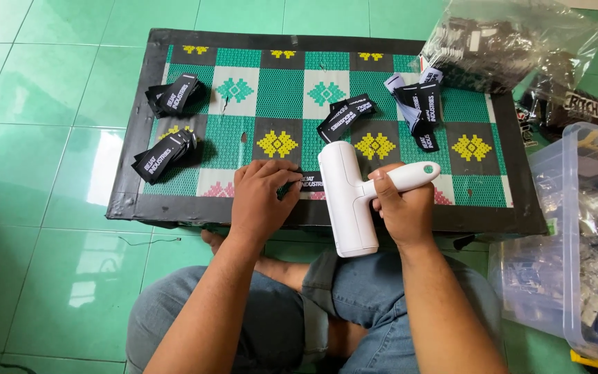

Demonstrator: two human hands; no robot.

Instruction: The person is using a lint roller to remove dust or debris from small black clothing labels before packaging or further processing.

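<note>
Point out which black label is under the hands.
The single black label at the table's near edge, pinned by the left hand; the others lie in piles farther back.

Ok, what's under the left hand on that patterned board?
The left hand presses a black woven label onto the patterned board. Only the label's right end shows beside the white handheld device in the right hand; the rest is covered by fingers.
</note>
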